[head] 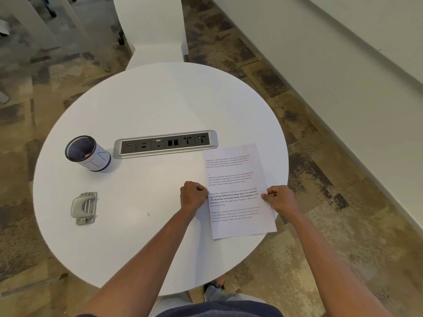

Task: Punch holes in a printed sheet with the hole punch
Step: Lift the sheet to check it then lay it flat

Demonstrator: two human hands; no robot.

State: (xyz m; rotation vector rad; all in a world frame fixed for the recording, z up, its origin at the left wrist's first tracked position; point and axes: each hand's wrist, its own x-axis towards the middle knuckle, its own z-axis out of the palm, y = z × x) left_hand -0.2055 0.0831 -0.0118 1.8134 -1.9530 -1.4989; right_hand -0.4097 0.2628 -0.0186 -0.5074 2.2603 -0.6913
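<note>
A printed sheet (235, 179) with several blocks of text lies on the right side of the round white table (146, 106). My left hand (193, 197) pinches the sheet's left edge at mid-height. My right hand (280, 199) pinches its right edge, opposite the left hand. Far to the left, near the table's left rim, a grey metal hole punch (84, 208) sits by itself, well away from both hands.
A mesh pen cup (88, 154) with a white paper wrap stands at the left back. A silver socket panel (165, 144) is set into the table's middle, just left of the sheet's top corner. A white pedestal (155, 30) rises behind the table; carpet surrounds it.
</note>
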